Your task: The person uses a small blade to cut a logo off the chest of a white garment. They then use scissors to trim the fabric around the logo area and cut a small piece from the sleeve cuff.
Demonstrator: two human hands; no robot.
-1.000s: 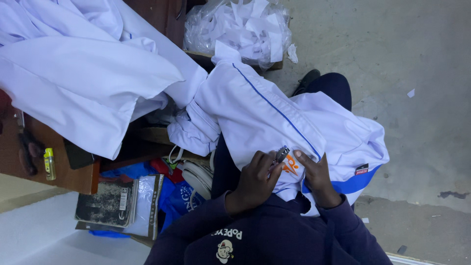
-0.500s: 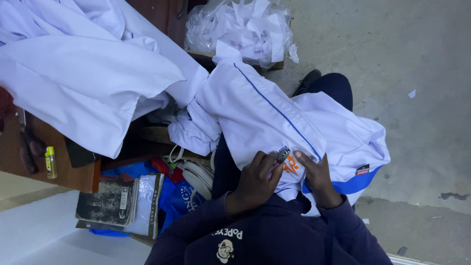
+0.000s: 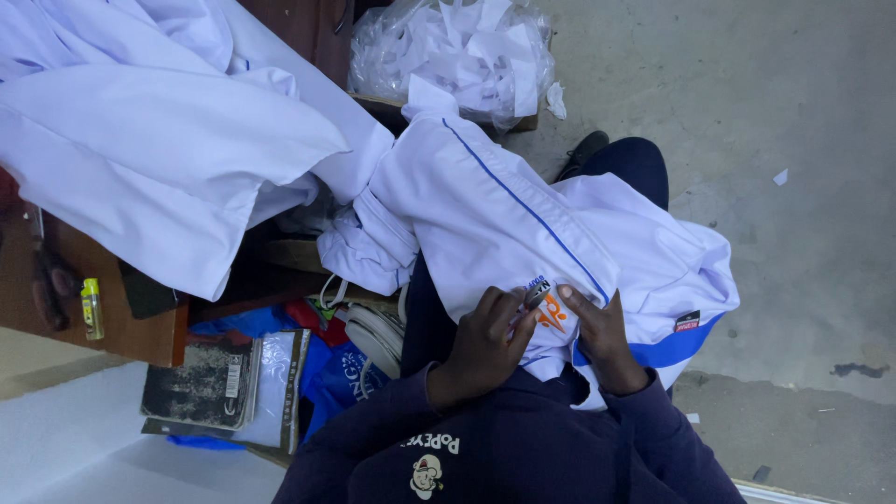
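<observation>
We have the white garment [image 3: 504,215] with its blue piping draped over our lap, one end trailing up toward the bench [image 3: 140,331] edge where more white cloth [image 3: 159,140] is heaped. Our left hand [image 3: 487,341] pinches a small metal tool [image 3: 537,293] against the orange emblem [image 3: 553,315], fingers closed on it. Our right hand [image 3: 602,341] presses flat, open, holding the fabric taut beside the emblem so it cannot slip. A bag of scraps [image 3: 457,51] sits on the floor [image 3: 747,112] ahead.
</observation>
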